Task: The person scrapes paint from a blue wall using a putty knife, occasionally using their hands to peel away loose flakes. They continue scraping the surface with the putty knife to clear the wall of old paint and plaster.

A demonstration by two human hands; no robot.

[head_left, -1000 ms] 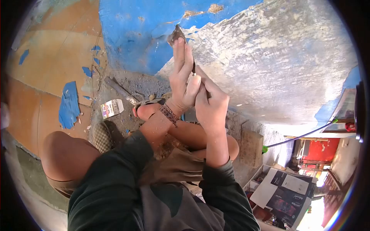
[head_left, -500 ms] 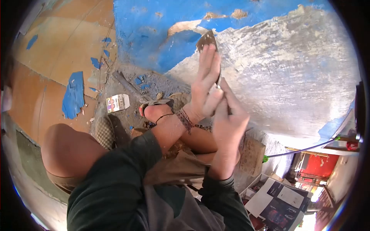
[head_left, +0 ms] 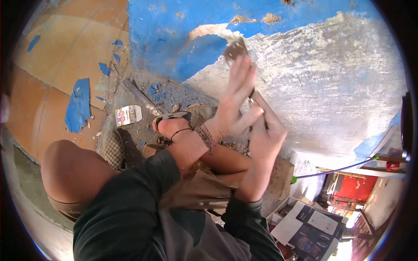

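While the right hand (head_left: 266, 135) grips the dark, flat metal scraper (head_left: 235, 49) at the peeling blue-and-grey wall (head_left: 322, 82), uneven pressure could make it skid, grazing the straight-fingered left hand (head_left: 235, 102) laid along it.

Wall (head_left: 322, 87): blue paint spans the top and left; a broad, pale, scuffed bare surface fills the middle and right, with a ragged edge between the two.
Tiled floor (head_left: 39, 104): tan and orange-brown tiles at the left, dark seams between them, a large blue flake (head_left: 78, 106) and smaller ones scattered over it.
Wall base: grey rubble (head_left: 162, 89) mixed with blue chips.
Lower-left strip (head_left: 32, 187): greenish grey, bordering the tiles.
Far right: a red panel (head_left: 357, 188) in the background.
Light: white glare at lower right, bright sheen low on the wall.
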